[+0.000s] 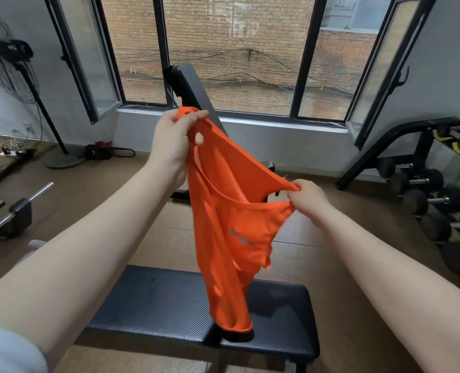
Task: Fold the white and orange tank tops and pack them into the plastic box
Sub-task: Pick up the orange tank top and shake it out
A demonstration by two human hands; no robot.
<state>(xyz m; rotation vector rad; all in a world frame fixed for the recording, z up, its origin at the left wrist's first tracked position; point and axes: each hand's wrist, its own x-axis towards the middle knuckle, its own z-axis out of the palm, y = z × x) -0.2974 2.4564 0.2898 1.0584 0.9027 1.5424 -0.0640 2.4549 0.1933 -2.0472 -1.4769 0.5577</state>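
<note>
Two bare forearms reaching out from the lower corners of the view, left hand [173,146] and right hand [308,199] uncovered, no rings, watch or gloves in sight, pale grey-blue sleeve [6,351] bunched at the left upper arm

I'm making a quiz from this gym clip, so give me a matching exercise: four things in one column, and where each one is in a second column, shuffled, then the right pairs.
Things:
1. orange tank top
2. standing fan
3. dumbbell rack
4. workout bench

Places:
A. far right, by the wall
B. held up by the straps in the left hand and right hand
C. directly below the hanging top, its hem touching the pad
D. far left, near the open window

Pairs: 1-B, 2-D, 3-A, 4-C
</note>
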